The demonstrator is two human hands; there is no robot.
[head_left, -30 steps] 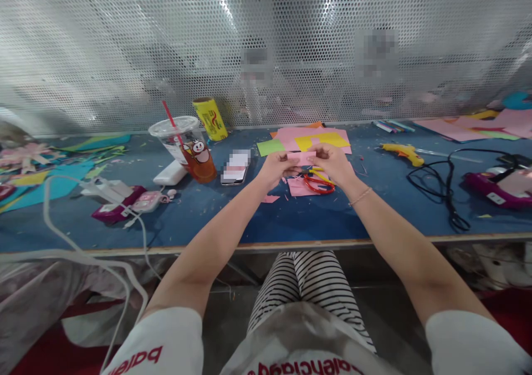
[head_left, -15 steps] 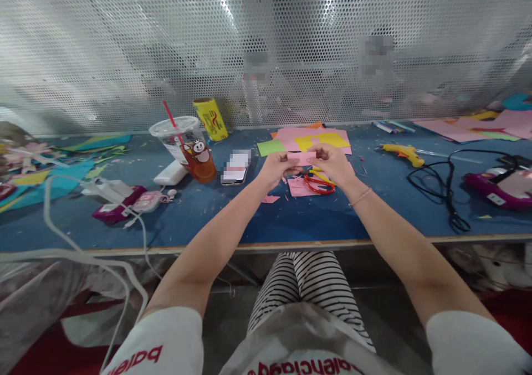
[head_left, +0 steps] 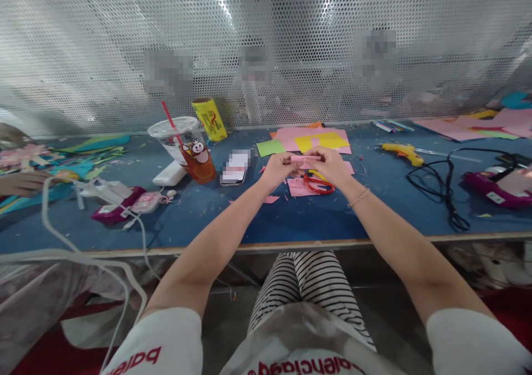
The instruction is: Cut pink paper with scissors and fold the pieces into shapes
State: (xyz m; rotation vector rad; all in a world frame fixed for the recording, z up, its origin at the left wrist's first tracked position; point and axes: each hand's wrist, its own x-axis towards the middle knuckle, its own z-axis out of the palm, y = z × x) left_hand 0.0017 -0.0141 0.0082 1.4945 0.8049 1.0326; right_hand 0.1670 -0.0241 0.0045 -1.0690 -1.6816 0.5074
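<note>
A small piece of pink paper [head_left: 306, 159] is held out level above the table, pinched at its two ends. My left hand [head_left: 279, 170] grips one end, fingers closed. At the other end my right hand [head_left: 330, 166] has its fingers closed on the paper too. Just below them lie scissors with red handles [head_left: 319, 185], partly covered by my right hand. The scissors rest on pink paper scraps [head_left: 299, 188]. Behind my hands is a stack of coloured sheets, with a yellow sheet [head_left: 328, 140] and a green sheet [head_left: 269, 147] showing.
To the left stand a drink cup [head_left: 199, 162], a yellow can-like tube [head_left: 211, 121] and a phone [head_left: 236, 167]. A yellow glue gun [head_left: 404, 153] and a black cable [head_left: 449, 189] lie to the right. Another person's hand [head_left: 25, 183] is at the far left. A perforated metal screen [head_left: 291, 42] closes the back.
The pink paper between my hands now shows as a narrower strip, and my hands are slightly closer together. Another person's hand has come in at the far left.
</note>
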